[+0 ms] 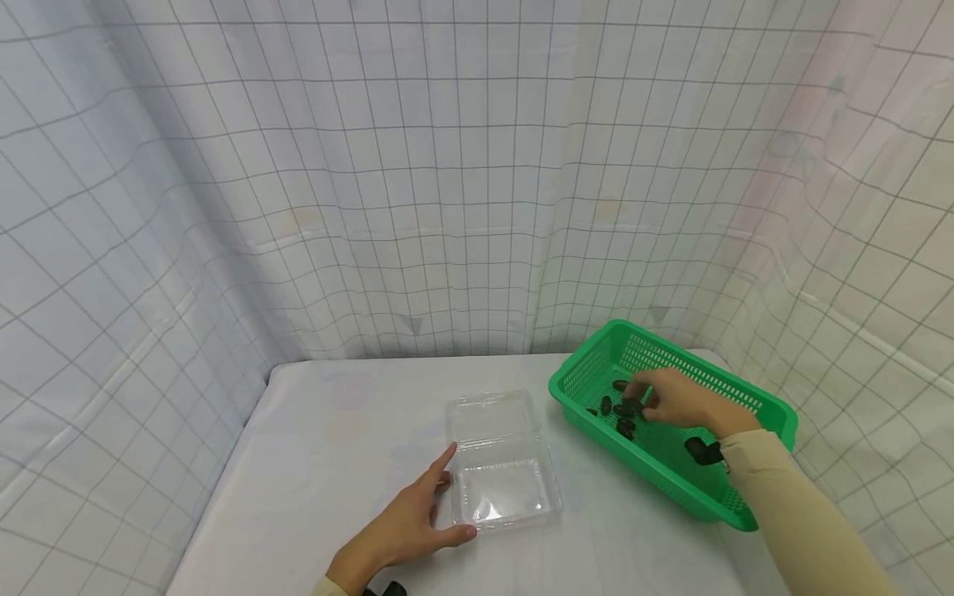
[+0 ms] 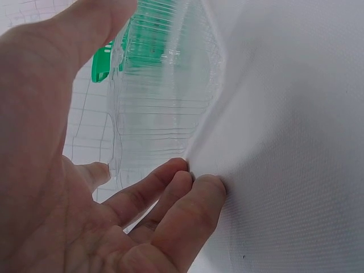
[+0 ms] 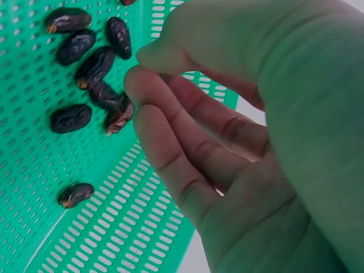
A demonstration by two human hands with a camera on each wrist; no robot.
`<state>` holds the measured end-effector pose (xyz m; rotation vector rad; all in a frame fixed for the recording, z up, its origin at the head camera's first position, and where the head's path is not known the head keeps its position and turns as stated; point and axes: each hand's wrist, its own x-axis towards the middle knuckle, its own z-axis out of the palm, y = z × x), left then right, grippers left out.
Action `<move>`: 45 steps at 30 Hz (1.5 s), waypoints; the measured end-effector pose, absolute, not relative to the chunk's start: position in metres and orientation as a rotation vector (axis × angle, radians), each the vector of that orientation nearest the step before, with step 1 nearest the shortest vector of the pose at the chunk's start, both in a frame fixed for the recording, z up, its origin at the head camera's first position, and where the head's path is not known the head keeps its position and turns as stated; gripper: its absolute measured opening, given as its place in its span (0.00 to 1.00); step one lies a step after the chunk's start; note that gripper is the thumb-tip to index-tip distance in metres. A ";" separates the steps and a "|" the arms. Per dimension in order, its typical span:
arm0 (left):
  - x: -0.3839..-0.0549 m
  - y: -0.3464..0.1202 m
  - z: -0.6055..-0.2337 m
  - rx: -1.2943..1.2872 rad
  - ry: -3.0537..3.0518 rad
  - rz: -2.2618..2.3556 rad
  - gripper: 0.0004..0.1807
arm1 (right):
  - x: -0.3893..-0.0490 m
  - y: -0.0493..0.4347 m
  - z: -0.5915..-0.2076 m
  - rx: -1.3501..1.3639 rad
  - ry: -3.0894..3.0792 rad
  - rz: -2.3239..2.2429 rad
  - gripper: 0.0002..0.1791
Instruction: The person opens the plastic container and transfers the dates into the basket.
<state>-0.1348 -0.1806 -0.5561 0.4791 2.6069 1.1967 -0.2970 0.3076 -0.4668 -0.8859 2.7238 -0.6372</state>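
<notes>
Dark wrinkled dates (image 3: 71, 118) lie on the floor of a green perforated plastic basket (image 1: 663, 472). My right hand (image 1: 674, 401) reaches down into that basket, its fingertips right by the dates. Its thumb and fingers bend loosely toward each other, with no date visible between them in the right wrist view. A clear plastic clamshell box (image 1: 501, 488) stands on the white table with its lid folded back, away from me. Beside its left edge is my left hand (image 1: 406, 526), thumb and fingers spread around the near left corner. The left wrist view shows fingertips against the white cloth.
White cloth covers the table (image 1: 313, 472). White curtains with a grey grid (image 1: 477, 199) rise at the back and along both sides. The basket stands at the right, near the back and right curtains.
</notes>
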 end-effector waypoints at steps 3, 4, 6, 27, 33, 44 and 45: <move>-0.135 -0.181 -0.555 0.483 2.601 1.203 0.70 | -0.297 0.311 -0.468 -0.843 2.711 -0.635 0.19; -0.135 -0.180 -0.555 0.484 2.598 1.206 0.70 | -0.298 0.312 -0.468 -0.831 2.707 -0.632 0.19; -0.134 -0.180 -0.555 0.486 2.592 1.210 0.70 | -0.298 0.315 -0.470 -0.820 2.701 -0.620 0.19; -0.133 -0.180 -0.556 0.476 2.591 1.216 0.70 | -0.302 0.326 -0.481 -0.792 2.707 -0.586 0.19; -0.133 -0.179 -0.555 0.472 2.594 1.204 0.70 | -0.301 0.326 -0.481 -0.787 2.712 -0.596 0.20; -0.133 -0.179 -0.554 0.466 2.602 1.202 0.70 | -0.295 0.320 -0.480 -0.842 2.774 -0.584 0.15; -0.132 -0.179 -0.554 0.464 2.602 1.202 0.70 | -0.294 0.318 -0.478 -0.844 2.779 -0.585 0.14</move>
